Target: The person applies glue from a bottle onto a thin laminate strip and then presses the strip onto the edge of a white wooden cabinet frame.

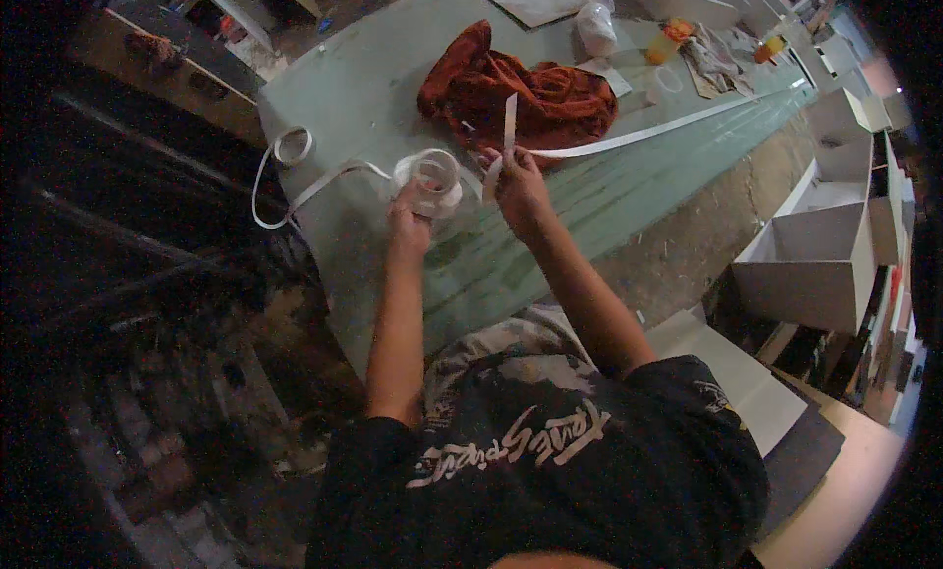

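My left hand (415, 213) is closed on a loose roll of white edging strip (439, 166), held just above the pale green table (393, 87). From that roll a length of strip curls leftward to a small coil (293, 146) at the table's left edge. Beside it, my right hand (521, 188) pinches a white strip (511, 117); its end sticks up past the fingers. Another long strip (668, 134) runs from near this hand toward the far right of the table. A rust-red cloth (540, 97) lies bunched just beyond both hands.
At the back of the table are a white plastic bag (595, 27), an orange-and-yellow container (668, 43), a clear ring (669, 79) and a grey rag (715, 63). White box-like cabinets (805, 259) stand to the right. A white panel (732, 382) lies near my right side.
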Tool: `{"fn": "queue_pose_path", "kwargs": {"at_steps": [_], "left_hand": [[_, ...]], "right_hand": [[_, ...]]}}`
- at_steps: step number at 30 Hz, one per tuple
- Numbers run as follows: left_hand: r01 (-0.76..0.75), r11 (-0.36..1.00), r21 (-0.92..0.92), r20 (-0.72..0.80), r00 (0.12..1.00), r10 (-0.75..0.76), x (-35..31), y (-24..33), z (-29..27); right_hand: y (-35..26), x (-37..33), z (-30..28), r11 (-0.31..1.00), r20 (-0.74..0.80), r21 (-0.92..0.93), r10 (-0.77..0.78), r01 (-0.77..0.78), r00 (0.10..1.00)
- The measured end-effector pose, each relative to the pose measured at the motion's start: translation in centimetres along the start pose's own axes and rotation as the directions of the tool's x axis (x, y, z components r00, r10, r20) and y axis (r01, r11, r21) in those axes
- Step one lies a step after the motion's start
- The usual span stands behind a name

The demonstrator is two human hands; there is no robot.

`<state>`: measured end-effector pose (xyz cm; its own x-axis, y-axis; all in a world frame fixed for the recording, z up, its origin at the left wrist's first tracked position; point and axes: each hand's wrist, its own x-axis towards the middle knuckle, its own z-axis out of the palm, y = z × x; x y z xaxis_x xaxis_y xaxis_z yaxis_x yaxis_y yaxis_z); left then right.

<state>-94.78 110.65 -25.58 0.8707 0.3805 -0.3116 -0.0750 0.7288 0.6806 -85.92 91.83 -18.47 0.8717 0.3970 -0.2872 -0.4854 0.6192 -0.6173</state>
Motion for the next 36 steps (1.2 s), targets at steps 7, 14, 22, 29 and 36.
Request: {"fn": "queue_pose_path", "kwargs": {"at_steps": [7,14,22,29,36], "left_hand": [[-0.352,0.885,-0.305,-0.335,0.909,0.247,-2.7,2.5,-3.9],[-0.239,0.954,-0.181,-0.322,0.931,0.172,-10.3,5.8,-10.8],[0.101,0.949,0.297,-0.48,0.876,0.057,-19.8,12.0,-20.5],[0.308,0.416,0.856,-0.333,0.943,-0.014,-22.3,16.5,-13.4],[0.3,0.388,0.871,-0.33,0.944,0.011,-24.8,16.3,-17.9]], "right_hand": [[-0.5,-2.8,0.4,0.987,-0.14,-0.159,-0.034,0.011,0.99],[-0.7,-3.8,-4.2,0.98,-0.294,-0.2,-0.054,-0.006,0.954],[0.1,-2.8,-7.2,0.982,-0.323,-0.182,-0.016,-0.046,0.946],[0.6,-1.7,-13.0,0.992,-0.338,-0.126,-0.031,-0.013,0.941],[1.4,-1.4,-16.7,0.991,-0.167,-0.114,0.053,-0.073,0.984]]}}
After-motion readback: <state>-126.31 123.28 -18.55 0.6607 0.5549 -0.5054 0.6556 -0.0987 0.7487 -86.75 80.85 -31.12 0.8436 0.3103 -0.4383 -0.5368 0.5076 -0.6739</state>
